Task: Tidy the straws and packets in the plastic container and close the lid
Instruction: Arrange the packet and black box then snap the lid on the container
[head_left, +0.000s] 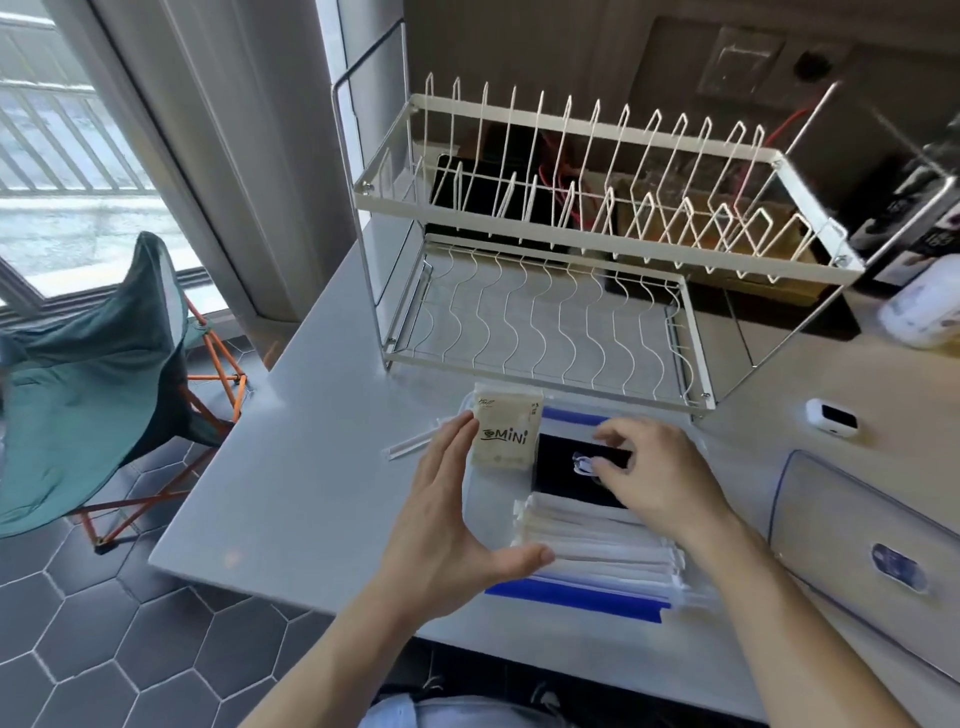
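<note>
A clear plastic container with blue rims (571, 597) sits near the table's front edge. A stack of white wrapped straws (597, 540) fills its near half. A dark packet (558, 467) lies in the far half. A beige packet marked "MiNi" (504, 434) stands at the container's far left corner. My left hand (447, 525) is spread along the container's left side, fingertips on the beige packet and thumb at the straws' end. My right hand (654, 478) hovers over the dark packet, fingers pinching a small clear thing (582, 462). The lid (862, 561) lies to the right.
Loose wrapped straws (415, 441) lie on the table left of the container. A two-tier white wire dish rack (566, 244) stands just behind it. A small white device (831, 415) and a white bottle (924, 306) are at the right. A green folding chair (93, 384) stands beyond the table's left edge.
</note>
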